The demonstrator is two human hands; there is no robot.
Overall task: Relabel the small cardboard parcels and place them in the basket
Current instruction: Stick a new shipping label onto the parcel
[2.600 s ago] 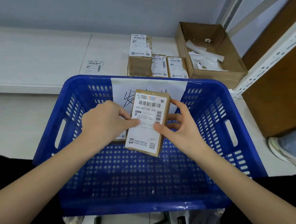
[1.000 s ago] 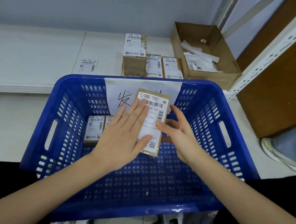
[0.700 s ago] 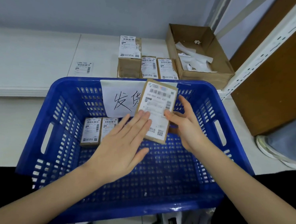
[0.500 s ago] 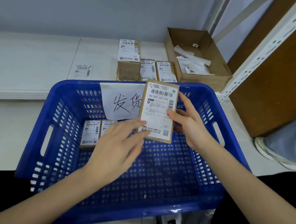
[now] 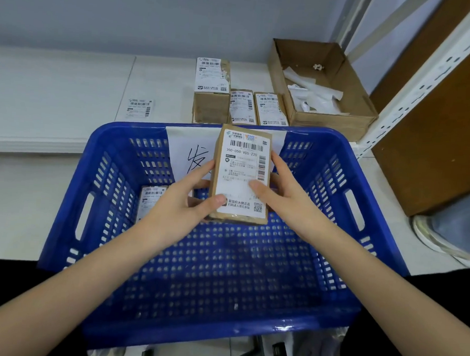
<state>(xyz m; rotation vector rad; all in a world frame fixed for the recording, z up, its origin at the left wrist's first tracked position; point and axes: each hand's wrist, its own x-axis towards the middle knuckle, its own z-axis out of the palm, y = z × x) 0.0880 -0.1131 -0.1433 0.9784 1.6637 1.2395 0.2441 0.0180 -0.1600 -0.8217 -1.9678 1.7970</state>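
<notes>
I hold a small brown cardboard parcel with a white shipping label upright above the blue plastic basket. My left hand grips its left edge, thumb on the label's lower corner. My right hand grips its right edge, thumb pressed on the label. A labelled parcel lies on the basket floor at the left, partly hidden by my left hand. Three more labelled parcels stand on the white table behind the basket.
An open cardboard box with white paper strips sits at the back right. A loose label lies on the table at the left. A white metal shelf upright and brown panel stand at the right. A shoe is on the floor.
My left hand stopped smoothing the label with flat fingers and now grips the parcel's left edge. The parcel has been turned more upright and sits between both hands.
</notes>
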